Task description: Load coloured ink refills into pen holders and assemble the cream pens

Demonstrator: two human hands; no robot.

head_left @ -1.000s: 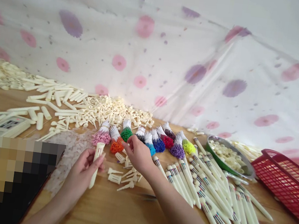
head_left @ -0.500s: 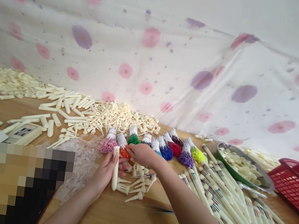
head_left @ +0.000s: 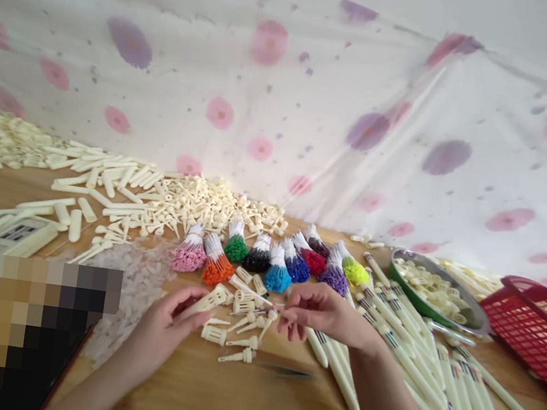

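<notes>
My left hand is closed around a cream pen barrel, its slotted end pointing up and to the right. To the right, my right hand is pinched on thin pen refills, whose white tubes and coloured ends jut out leftward; their exact number is unclear. Just behind the hands stand bundles of refills, among them orange, pink, light blue and purple. Loose cream slotted caps and pointed pieces lie between my hands.
Many assembled multicolour pens lie at right, near a green-sided bowl of cream parts and a red basket. Clear plastic pieces lie left; cream parts are heaped behind. Tweezers lie in front.
My right hand has moved from the orange bundle rightward, now with refills in its fingers. The barrel in my left hand has gone from upright to slanting. The view has shifted slightly.
</notes>
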